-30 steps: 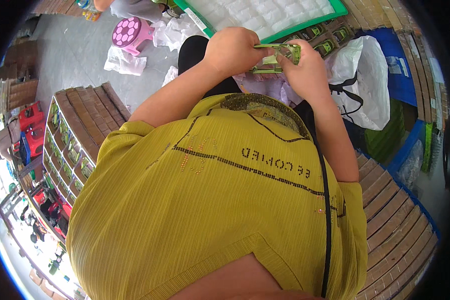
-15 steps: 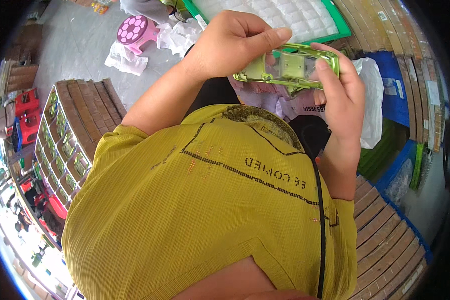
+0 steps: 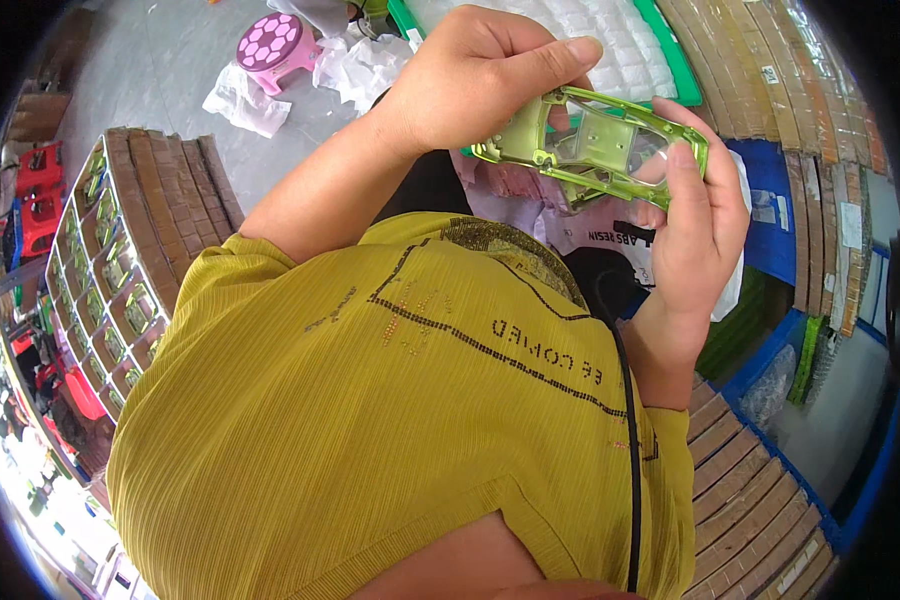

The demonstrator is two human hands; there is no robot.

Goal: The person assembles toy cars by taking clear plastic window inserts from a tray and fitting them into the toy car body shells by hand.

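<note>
Head view looks down past a yellow ribbed shirt [image 3: 370, 420] to both hands raised in front of the chest. One left hand [image 3: 475, 75] is curled over the near-left end of a translucent green plastic frame [image 3: 595, 150], thumb stretched along its top edge. Opposite it, the right hand [image 3: 695, 230] props the far end, index finger pressed on the corner and palm cupping the underside. So the frame hangs in the air between the two hands, clamped at both ends.

It looks light and stiff: a thin moulded shell with open windows, narrow ribs and a glossy, see-through skin. Those slim bars would likely flex or snap if squeezed mid-span, and the shine suggests a slippery feel, so the thicker end blocks and outer rim seem the safest places to take hold.

Just beyond the frame lies a green-rimmed tray [image 3: 670, 60] of white padded cells. Below the frame, a white plastic bag [image 3: 610, 235]. Far left of the frame stands a brown cardboard divider crate [image 3: 130, 260] holding more green pieces, with a pink stool [image 3: 270, 45] and crumpled white wrapping [image 3: 240, 100] on the grey floor.
</note>
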